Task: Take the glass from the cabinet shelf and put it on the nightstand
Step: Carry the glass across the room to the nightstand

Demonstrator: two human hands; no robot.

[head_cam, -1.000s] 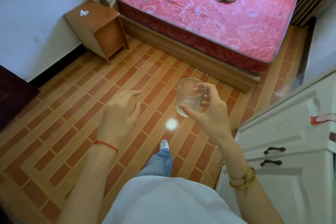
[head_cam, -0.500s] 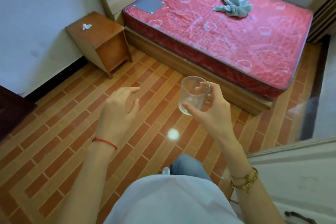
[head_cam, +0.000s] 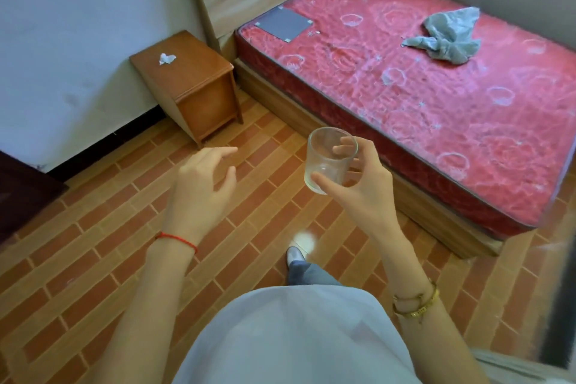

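A clear empty glass (head_cam: 327,156) is held upright in my right hand (head_cam: 363,187), thumb on the near side and fingers behind it, above the brick-patterned floor. My left hand (head_cam: 204,187) hovers to the left of it with fingers spread and nothing in it. The wooden nightstand (head_cam: 193,84) stands ahead to the upper left, against the white wall and next to the bed's head end. A small crumpled white scrap (head_cam: 166,58) lies on its top.
A bed with a red patterned mattress (head_cam: 420,87) fills the right side, with a grey cloth (head_cam: 448,37) bunched on it. A dark piece of furniture (head_cam: 21,193) juts in at the left edge. My foot (head_cam: 294,256) shows on the floor below the hands.
The view has swung left and moved forward: the white cabinet has left the frame, and the nightstand and bed now sit closer. My right hand keeps its hold on the glass.
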